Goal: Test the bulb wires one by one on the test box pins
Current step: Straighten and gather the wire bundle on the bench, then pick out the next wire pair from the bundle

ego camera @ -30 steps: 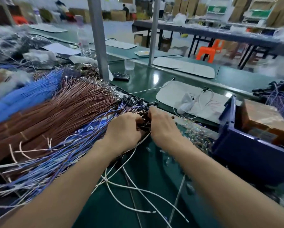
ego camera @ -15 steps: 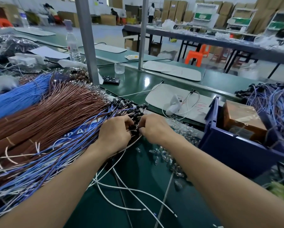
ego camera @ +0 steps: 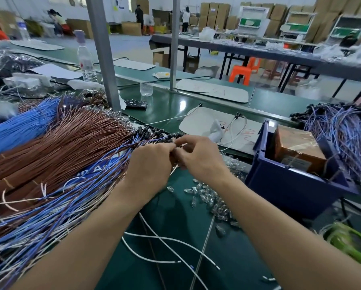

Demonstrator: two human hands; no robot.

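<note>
At the black-capped ends of the blue bulb wires [ego camera: 75, 197] fanned across the green bench [ego camera: 169, 105], left hand [ego camera: 149, 166] and right hand [ego camera: 198, 155] have lifted slightly, fingertips pinched together on one end, seemingly singling it out. No test box is identifiable.

Stacked cardboard boxes [ego camera: 215, 15] line the far wall behind a long table [ego camera: 259, 49] and orange stools [ego camera: 241, 73].

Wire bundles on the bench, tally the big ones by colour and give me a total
Blue bundle: 1
Brown bundle: 1
Mixed blue, purple and white bundle with black sockets: 2, one under the hands, one at far right
Total: 4
</note>
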